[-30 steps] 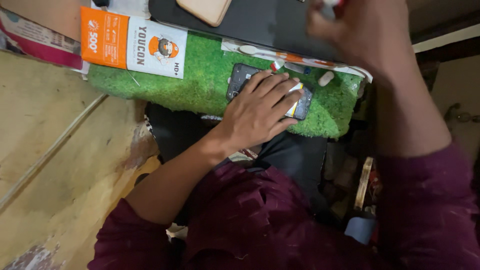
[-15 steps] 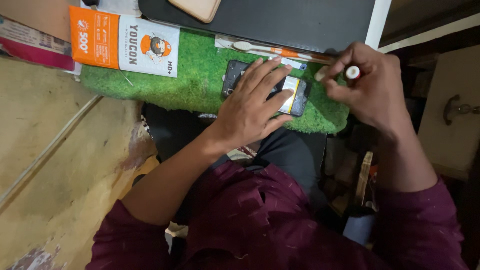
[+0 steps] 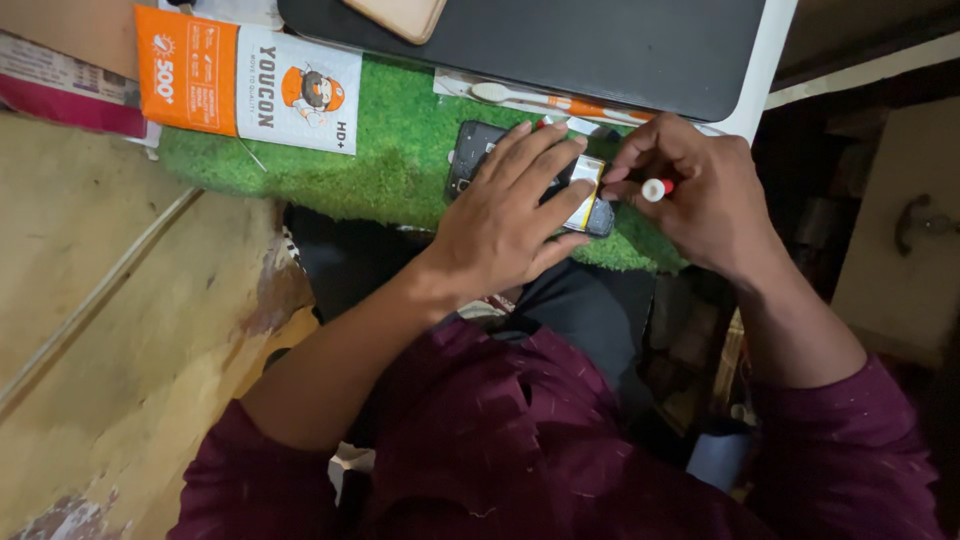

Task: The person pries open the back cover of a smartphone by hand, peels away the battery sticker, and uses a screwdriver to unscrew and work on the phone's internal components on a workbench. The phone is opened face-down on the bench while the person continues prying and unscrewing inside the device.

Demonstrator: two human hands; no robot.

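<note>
A dark opened phone (image 3: 468,158) with a yellow-edged battery lies on a green turf mat (image 3: 390,165). My left hand (image 3: 505,215) rests flat on the phone, fingers spread, pressing it down. My right hand (image 3: 695,195) sits at the phone's right end, curled around a small tool with a white and red tip (image 3: 655,189). The fingertips of that hand touch the battery's edge. Most of the phone is hidden under my left hand.
An orange and white flat packet (image 3: 250,75) lies on the mat's left part. A toothbrush (image 3: 540,98) lies behind the phone. A dark laptop (image 3: 560,40) with a tan phone (image 3: 400,15) on it sits behind. A worn wooden surface (image 3: 110,320) is at left.
My right hand came down from above the laptop to the phone's right end, holding the small tool. My left hand stayed on the phone.
</note>
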